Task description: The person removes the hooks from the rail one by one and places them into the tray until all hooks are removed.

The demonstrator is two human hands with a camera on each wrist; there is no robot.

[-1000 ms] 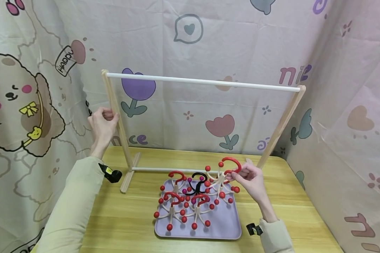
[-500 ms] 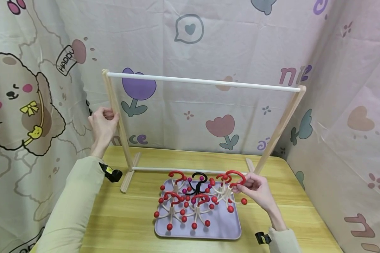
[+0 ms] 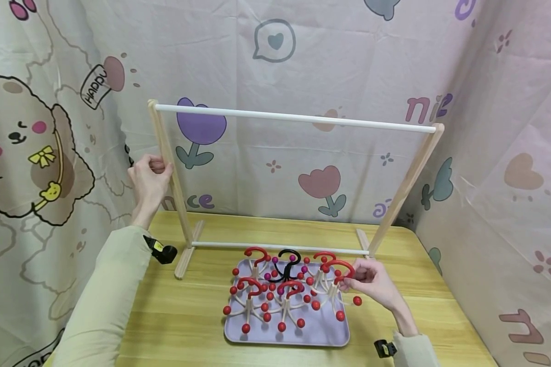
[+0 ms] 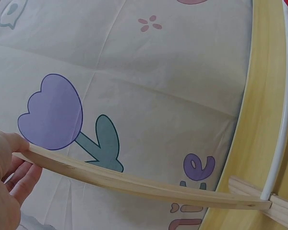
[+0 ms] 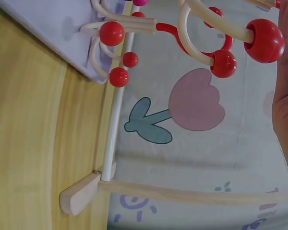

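Note:
My left hand (image 3: pixel 149 183) pinches the left wooden post (image 4: pixel 134 187) of a hanging rack, partway up. At the right my right hand (image 3: pixel 374 280) pinches a claw-shaped hanger (image 3: pixel 333 292) with a red hook, cream arms and red ball tips, just under its hook. It stands upright over the right side of a lilac tray (image 3: pixel 321 331); I cannot tell whether its balls touch the tray. In the right wrist view its large red ball (image 5: pixel 264 40) is near my hand. Several similar red-hooked hangers (image 3: pixel 249 309) and one black hanger (image 3: pixel 287 272) stand on the tray.
Behind the tray stands the rack with its white top bar (image 3: pixel 294 118), white lower bar (image 3: pixel 229 245) and right post (image 3: pixel 406 188). All of it rests on a yellow wooden table (image 3: pixel 179 316). A printed curtain (image 3: pixel 266 66) encloses the back and sides.
My right hand has moved down and toward me with the held hanger, away from the red-hooked hanger behind it. The left hand has stayed on the post.

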